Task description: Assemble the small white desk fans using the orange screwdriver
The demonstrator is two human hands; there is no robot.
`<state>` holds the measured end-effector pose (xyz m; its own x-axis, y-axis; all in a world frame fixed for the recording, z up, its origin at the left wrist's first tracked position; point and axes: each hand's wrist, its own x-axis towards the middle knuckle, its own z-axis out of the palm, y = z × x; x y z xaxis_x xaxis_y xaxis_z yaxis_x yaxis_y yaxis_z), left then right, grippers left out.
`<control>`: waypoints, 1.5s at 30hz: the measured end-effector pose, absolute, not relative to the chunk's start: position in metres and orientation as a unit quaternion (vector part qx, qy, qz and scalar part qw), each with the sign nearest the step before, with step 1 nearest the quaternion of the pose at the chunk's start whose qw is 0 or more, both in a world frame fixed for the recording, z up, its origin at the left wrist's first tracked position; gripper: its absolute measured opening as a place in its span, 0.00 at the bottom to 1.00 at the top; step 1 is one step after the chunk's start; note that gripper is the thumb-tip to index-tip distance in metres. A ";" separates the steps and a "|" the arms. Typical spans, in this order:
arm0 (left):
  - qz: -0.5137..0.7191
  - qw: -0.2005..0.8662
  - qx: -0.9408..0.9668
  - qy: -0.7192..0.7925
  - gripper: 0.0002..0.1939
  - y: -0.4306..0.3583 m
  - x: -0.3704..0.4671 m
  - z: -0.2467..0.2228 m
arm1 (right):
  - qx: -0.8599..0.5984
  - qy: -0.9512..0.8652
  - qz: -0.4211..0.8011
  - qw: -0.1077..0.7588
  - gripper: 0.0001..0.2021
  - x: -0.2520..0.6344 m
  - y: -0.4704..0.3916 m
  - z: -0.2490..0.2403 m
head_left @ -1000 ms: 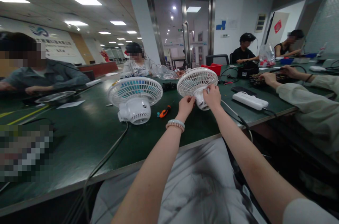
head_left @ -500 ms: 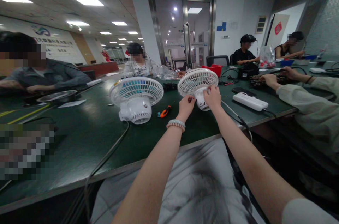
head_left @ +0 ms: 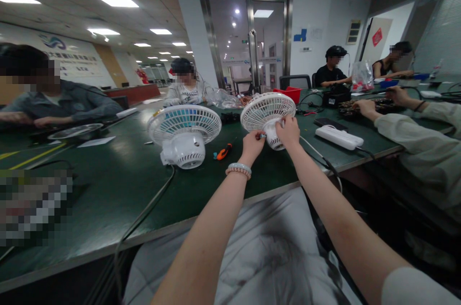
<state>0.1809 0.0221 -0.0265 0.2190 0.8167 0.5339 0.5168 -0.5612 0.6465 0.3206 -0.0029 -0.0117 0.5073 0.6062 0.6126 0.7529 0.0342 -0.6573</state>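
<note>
A white fan (head_left: 268,103) lies with its round grille up and its motor housing toward me, right of the table's middle. My right hand (head_left: 289,131) is closed around the right side of that housing. At the housing's left side, my left hand (head_left: 252,145) pinches a small dark reddish piece with a light blue end (head_left: 261,136); the fingers cover most of it, and its kind cannot be made out. A second white fan (head_left: 184,144) stands to the left, its cable running over the table's front edge. Between the fans lies an orange-and-black hand tool with a blue tip (head_left: 224,152).
On the right of the green table (head_left: 108,194) are a white power strip (head_left: 339,137) and a dark phone-like slab (head_left: 331,125). Behind the fans are a red bin (head_left: 292,94) and a clear plastic bag (head_left: 225,98). A co-worker's hands (head_left: 367,108) work at the right; other people sit around.
The small piece in my left fingers has turned a little, and its light blue end now shows. My right hand keeps its hold on the fan. The view has shifted slightly.
</note>
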 end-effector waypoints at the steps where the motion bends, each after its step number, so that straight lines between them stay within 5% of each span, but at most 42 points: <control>1: 0.446 0.167 0.762 0.438 0.11 0.021 0.181 -0.026 | -0.687 -0.493 -0.076 0.527 0.12 0.320 -0.004 -0.011; 6: 0.448 0.156 0.766 0.434 0.12 0.018 0.180 -0.024 | -0.614 -0.576 -0.159 0.515 0.12 0.314 -0.011 -0.007; 16: 0.419 0.082 0.792 0.437 0.19 0.026 0.172 -0.029 | -0.563 -0.725 -0.213 0.334 0.12 0.299 -0.025 -0.003; 30: 0.175 0.055 0.839 0.512 0.14 0.021 0.163 -0.026 | -0.595 -0.720 -0.227 0.274 0.11 0.294 -0.028 -0.003; 37: 0.229 0.061 0.847 0.476 0.12 0.027 0.161 -0.034 | -0.598 -0.718 -0.219 0.280 0.10 0.293 -0.028 -0.003; 45: 0.467 0.063 0.766 0.437 0.08 0.028 0.164 -0.030 | -0.595 -0.716 -0.227 0.286 0.10 0.294 -0.025 -0.005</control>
